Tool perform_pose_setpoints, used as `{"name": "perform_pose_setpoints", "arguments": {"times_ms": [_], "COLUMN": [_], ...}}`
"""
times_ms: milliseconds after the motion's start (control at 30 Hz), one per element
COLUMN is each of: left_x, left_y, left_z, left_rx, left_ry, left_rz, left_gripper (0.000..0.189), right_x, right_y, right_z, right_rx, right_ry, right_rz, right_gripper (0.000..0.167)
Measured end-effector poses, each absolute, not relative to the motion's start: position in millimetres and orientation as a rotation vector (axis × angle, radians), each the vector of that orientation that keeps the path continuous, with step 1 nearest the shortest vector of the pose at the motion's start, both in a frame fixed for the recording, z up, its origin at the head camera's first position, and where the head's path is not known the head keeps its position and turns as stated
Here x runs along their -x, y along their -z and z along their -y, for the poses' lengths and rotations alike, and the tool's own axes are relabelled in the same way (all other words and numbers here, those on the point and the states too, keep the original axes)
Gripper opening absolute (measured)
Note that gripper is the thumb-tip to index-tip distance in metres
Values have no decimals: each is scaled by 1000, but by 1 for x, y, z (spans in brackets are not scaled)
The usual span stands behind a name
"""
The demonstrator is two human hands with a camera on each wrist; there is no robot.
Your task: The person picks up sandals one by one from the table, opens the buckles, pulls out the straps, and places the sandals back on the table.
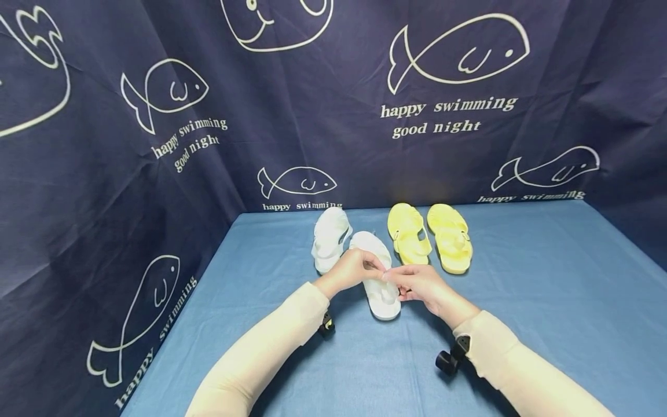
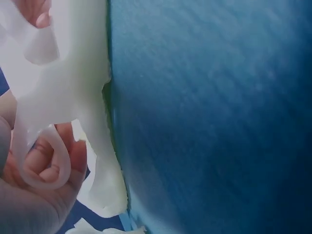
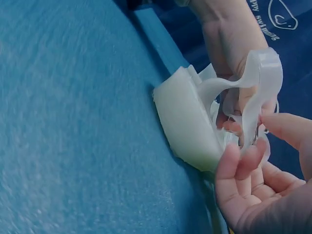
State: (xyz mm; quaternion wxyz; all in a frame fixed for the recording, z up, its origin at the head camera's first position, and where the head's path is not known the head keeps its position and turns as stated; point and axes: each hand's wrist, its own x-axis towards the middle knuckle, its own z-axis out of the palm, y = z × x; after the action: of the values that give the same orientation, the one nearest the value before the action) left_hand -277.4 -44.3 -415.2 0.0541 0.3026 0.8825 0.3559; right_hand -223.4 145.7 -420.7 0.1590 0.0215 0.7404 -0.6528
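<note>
A white sandal (image 1: 383, 307) lies on the blue cloth, its toe end toward me. Over its upper my left hand (image 1: 359, 267) and right hand (image 1: 423, 285) meet at the fingertips. In the right wrist view my right hand (image 3: 265, 190) pinches a pale, translucent strap (image 3: 265, 73) that arches above the sandal's side. The left wrist view shows the strap's looped end (image 2: 63, 165) in front of my left hand (image 2: 34, 204), whose fingers are curled at the strap. Part of the grip is hidden behind the sandal.
A matching white sandal (image 1: 329, 234) lies at the back left of the one being handled. Two yellow sandals (image 1: 409, 231) lie side by side at the back right. A dark curtain (image 1: 323, 116) with fish drawings hangs behind the blue-covered table (image 1: 547, 301).
</note>
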Motion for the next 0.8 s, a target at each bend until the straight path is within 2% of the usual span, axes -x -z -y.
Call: {"name": "perform_pose_setpoints", "arguments": {"times_ms": [267,633,800], "left_x": [278,277,276], "left_y": [413,405,405], "left_z": [51,43,42], "left_rx": [-941,-1067,-1035], "left_ry": [-1223,-1005,-1019], "left_rz": [-2526,-2730,-2727], "left_gripper": [13,8,8], "right_x": [225,219,217], "right_y": [425,421,418], "right_z": [-142,-138,-138], "right_rx": [-21,-73,-131], "right_ry": [1831,1865,1851], "right_rz": [-2260,-2426,-2437], "right_gripper": [40,36,35]}}
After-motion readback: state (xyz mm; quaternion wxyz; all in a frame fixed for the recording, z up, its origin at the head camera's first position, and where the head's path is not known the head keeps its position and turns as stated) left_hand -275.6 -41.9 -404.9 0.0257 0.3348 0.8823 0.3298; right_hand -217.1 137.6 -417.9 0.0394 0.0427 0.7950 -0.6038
